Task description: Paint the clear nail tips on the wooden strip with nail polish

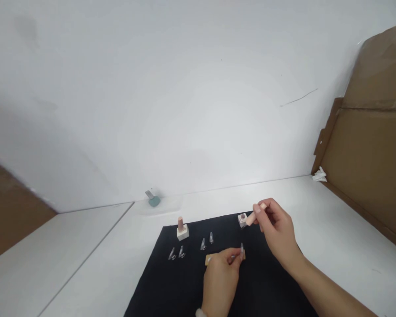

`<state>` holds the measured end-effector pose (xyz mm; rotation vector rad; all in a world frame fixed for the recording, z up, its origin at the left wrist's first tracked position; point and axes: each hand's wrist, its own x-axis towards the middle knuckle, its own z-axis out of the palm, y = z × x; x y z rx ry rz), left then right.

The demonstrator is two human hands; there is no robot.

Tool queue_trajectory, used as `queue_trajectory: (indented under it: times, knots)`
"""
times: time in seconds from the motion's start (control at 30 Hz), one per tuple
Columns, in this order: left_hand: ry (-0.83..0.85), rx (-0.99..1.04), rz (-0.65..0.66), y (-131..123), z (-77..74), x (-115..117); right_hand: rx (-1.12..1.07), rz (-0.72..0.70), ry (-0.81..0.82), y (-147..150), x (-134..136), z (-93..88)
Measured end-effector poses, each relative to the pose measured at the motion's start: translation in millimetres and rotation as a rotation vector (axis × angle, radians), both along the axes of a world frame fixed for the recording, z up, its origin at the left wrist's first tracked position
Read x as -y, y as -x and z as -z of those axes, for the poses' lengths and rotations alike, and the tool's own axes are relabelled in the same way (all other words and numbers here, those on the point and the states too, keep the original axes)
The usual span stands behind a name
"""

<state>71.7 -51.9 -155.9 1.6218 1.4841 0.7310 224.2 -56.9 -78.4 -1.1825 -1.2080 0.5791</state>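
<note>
My right hand pinches the pink cap of a nail polish bottle, its lower end tilted down to the left. Just beside that end stands the open white bottle, its dark neck showing. My left hand is closed, thumb and fingertips at a clear false nail that points upward. Under this hand lies a tan strip, mostly covered by the fingers. More clear false nails stand in pairs on the black cloth to the left. A capped polish bottle stands behind them.
A teal, flask-shaped object rests near the white wall. Brown cardboard rises at the right, with a crumpled white tissue at its foot. The white tabletop has a seam at left.
</note>
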Motion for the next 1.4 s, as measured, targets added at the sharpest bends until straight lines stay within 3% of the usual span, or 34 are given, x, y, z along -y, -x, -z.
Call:
queue_trajectory:
  times: [0.33,0.63,0.87,1.13,1.4]
  knots:
    - [-0.064,-0.005,0.012,0.8,-4.1,3.2,0.046,-0.034,0.053,1.0,-0.7,2.3]
    - [-0.082,-0.043,0.012,0.7,-6.1,4.7,0.276,-0.31,0.233,-4.7,-7.3,8.3]
    - [-0.075,-0.016,0.057,1.8,-10.8,4.4,0.375,-0.433,0.304,-4.9,-9.1,20.2]
    - [-0.066,-0.012,0.063,2.7,-11.5,3.5,0.421,-0.413,0.298,-6.7,-13.8,28.6]
    - [-0.05,-0.023,0.066,3.2,-9.4,2.9,0.423,-0.331,0.269,-7.4,-14.1,23.6]
